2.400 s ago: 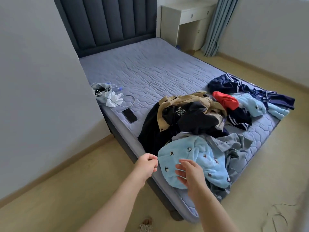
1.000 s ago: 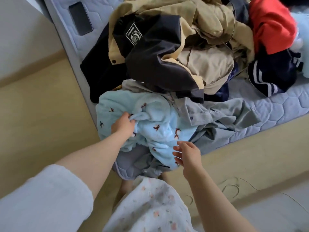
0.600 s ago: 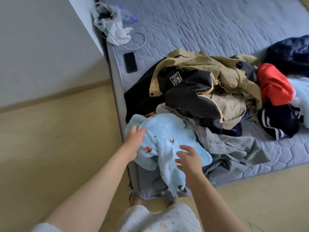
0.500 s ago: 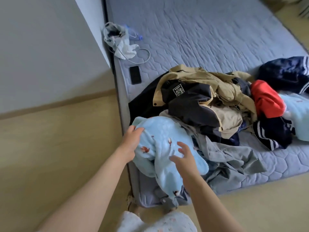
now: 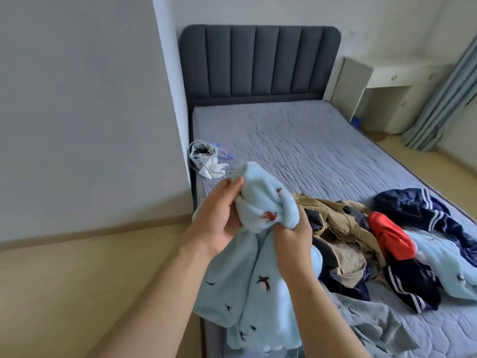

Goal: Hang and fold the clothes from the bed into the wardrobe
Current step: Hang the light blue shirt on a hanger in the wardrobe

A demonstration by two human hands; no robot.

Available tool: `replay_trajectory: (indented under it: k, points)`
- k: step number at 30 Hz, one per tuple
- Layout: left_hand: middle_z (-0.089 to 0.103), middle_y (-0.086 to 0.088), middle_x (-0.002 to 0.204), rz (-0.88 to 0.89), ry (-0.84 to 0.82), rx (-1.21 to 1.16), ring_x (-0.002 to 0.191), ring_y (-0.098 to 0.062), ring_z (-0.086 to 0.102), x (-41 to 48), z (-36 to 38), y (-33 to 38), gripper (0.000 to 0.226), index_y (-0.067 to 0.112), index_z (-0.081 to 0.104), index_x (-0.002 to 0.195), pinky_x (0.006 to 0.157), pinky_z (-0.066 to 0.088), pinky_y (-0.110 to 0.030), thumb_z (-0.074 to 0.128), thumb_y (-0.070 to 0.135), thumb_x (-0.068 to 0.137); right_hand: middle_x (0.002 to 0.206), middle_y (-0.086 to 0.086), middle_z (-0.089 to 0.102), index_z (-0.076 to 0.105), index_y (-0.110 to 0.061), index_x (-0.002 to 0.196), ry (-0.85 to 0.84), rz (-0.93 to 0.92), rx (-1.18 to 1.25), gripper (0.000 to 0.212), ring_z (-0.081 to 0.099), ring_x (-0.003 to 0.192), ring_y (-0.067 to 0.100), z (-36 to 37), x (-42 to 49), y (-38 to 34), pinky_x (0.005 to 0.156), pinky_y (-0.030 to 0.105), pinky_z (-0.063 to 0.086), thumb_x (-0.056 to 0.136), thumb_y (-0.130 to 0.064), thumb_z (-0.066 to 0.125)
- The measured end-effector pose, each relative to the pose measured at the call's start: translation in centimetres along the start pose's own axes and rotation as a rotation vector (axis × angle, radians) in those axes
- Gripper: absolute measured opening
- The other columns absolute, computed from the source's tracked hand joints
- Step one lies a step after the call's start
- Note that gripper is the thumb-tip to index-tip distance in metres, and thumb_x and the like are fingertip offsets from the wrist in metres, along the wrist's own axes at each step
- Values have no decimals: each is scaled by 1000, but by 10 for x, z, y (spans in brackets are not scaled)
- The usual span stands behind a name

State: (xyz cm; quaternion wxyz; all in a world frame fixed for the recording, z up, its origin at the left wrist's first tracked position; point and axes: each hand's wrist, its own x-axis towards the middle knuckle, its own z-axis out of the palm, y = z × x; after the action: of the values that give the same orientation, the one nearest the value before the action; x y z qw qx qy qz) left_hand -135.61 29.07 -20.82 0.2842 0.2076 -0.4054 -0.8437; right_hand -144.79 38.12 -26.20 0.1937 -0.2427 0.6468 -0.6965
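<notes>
Left hand (image 5: 218, 223), right hand (image 5: 290, 237), both clutching bunched fleecy blue garment (image 5: 258, 200), quilted bed (image 5: 296, 140) below

The clothes pile (image 5: 343, 228) lies on the near end of the bed (image 5: 296, 140). Behind it, leftward, lies a pouch (image 5: 204, 157).

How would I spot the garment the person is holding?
Start at the bed with the dark headboard, then its clothes pile. The pale blue bird-print fleece hangs from the left hand and right hand; the other blue piece lies flat, far right.
</notes>
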Motion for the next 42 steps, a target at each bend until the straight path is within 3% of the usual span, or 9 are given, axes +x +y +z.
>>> replay_trajectory:
  k: [6,11,17,22,26,30,35,38,42]
  points:
    - [55,5,116,506,309,808,110,-13,52,-6,3,28,22,32,50,103,98,43,-35,62,22,87,74,-9,65,62,-22,82,68,-234,218,11,59,72,6,-5,21,-87,63,23,48,76,-15,57]
    - [65,10,109,11,147,372,94,-10,66,4,7,25,51,37,46,117,75,52,-26,68,47,72,75,-17,66,60,-23,88,132,-380,271,19,61,71,-8,-13,40,-121,61,11,47,72,-16,53]
    - [71,-15,99,-211,312,376,95,-30,66,26,-15,-26,27,9,66,110,89,52,-47,65,9,83,78,2,66,61,-15,89,46,27,8,15,61,72,13,-20,43,-38,62,27,52,78,-5,57]
    - [64,-19,97,-313,607,412,80,-31,61,36,-57,-64,41,8,55,120,64,50,-33,66,6,81,66,5,52,53,-10,65,85,507,-331,26,41,59,18,-39,32,54,50,24,27,76,10,40]
    - [65,-10,95,-347,490,782,87,-28,62,30,-86,-90,38,18,61,111,79,54,-40,45,-2,83,76,6,60,56,-13,64,35,608,-366,37,50,62,17,-39,29,80,48,22,31,78,13,33]
    - [47,16,47,-261,163,1065,56,-11,40,25,-88,-80,46,30,54,50,55,33,-24,33,-5,72,101,0,56,60,-21,90,-132,524,-424,45,54,86,19,-36,31,74,62,23,41,78,15,34]
    - [57,12,57,-71,-106,1113,60,-9,50,23,-64,-43,34,25,62,52,61,44,-28,35,4,56,108,-8,48,49,-28,129,-506,351,-525,67,49,80,5,-25,32,64,56,5,39,79,15,38]
    - [64,13,63,111,-153,967,63,-3,56,20,-46,-19,41,32,65,53,62,46,-21,42,1,65,105,-17,33,58,-38,102,-720,215,-739,43,36,97,16,-17,32,65,84,26,36,82,0,49]
    - [66,12,68,331,6,825,68,-5,60,18,-33,9,41,31,66,55,66,49,-19,45,0,70,70,-10,40,34,-29,64,-662,169,-831,29,40,80,19,-12,33,53,76,32,35,88,-21,49]
